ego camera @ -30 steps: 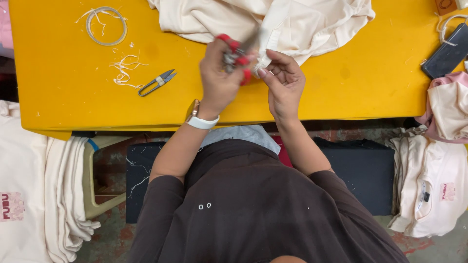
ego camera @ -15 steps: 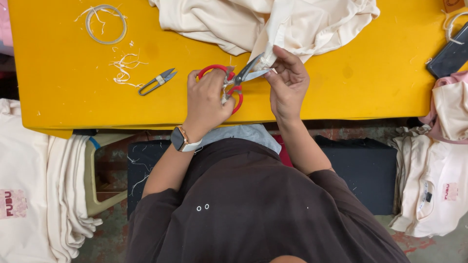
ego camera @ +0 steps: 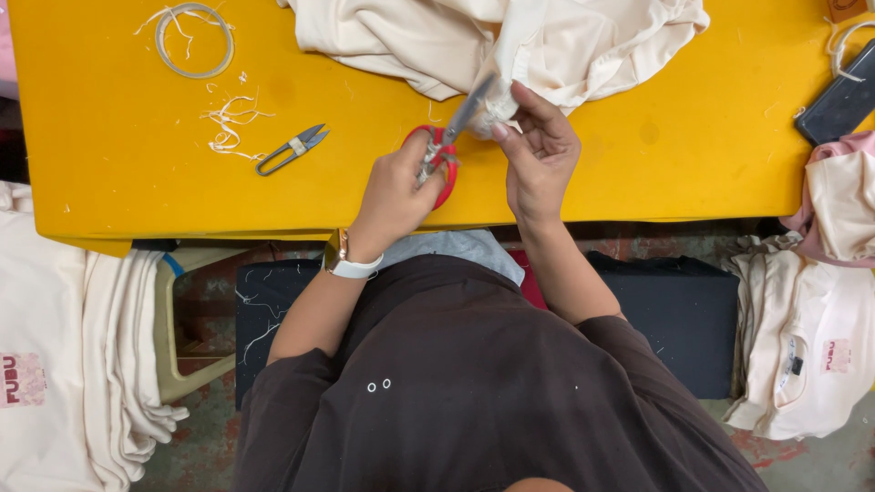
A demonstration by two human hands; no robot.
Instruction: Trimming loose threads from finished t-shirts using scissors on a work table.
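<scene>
Fingers (ego camera: 428,164) grip red scissors (ego camera: 444,150) over yellow table (ego camera: 638,155) strewn with threads (ego camera: 228,123).

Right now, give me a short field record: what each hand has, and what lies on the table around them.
left hand: grips red-handled scissors, blades angled up toward the cloth
right hand: pinches a fold of the cream garment
table: yellow top
left of the hands: thread snips, loose thread scraps, a pale ring
far right edge: dark phone
</scene>
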